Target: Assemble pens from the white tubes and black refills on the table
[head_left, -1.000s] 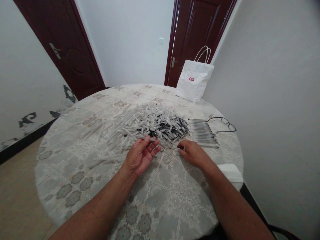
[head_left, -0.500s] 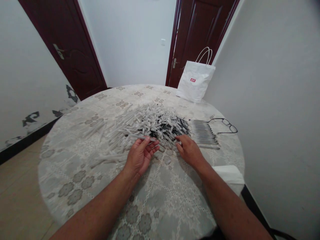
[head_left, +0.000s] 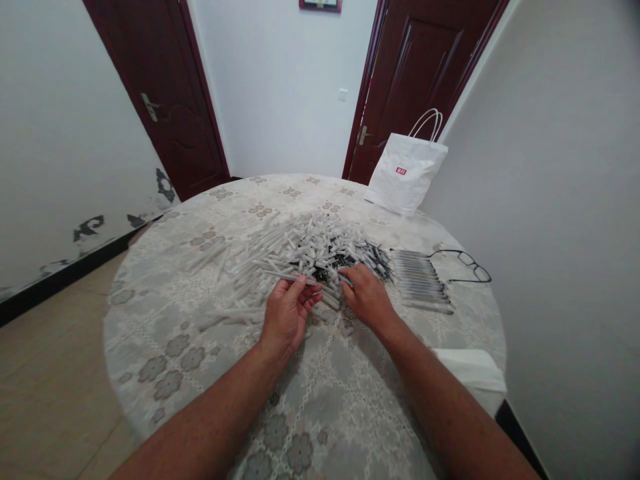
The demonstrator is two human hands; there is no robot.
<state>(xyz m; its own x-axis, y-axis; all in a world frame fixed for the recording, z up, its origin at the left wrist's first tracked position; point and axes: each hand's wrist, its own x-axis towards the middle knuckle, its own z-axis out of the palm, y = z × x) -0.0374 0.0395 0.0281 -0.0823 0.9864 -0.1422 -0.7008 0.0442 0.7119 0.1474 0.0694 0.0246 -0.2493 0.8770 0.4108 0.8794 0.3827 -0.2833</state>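
Note:
My left hand [head_left: 289,308] is closed, thumb over fingers, on a clear pen barrel [head_left: 281,274] that points left over the pile. Just right of it, my right hand [head_left: 364,293] reaches into the near edge of the pile with thumb and forefinger drawn together; a small pale piece seems to be between them, too blurred to name. The heap of pen parts [head_left: 260,260] has long translucent barrels at the left, short pale caps [head_left: 325,235] on top and thin black refills [head_left: 380,260] at the right. Beside it lies a neat row of pens [head_left: 423,277].
Black-framed glasses [head_left: 465,257] lie right of the row. A white paper bag [head_left: 407,177] stands at the back right of the round table with its flowered cloth [head_left: 165,293]. A folded white item [head_left: 467,370] lies near the right edge, by my right forearm.
My right hand has moved left and slightly inward, closer to my left hand, its fingers going into the pile. My left hand keeps the barrel. The camera view has shifted.

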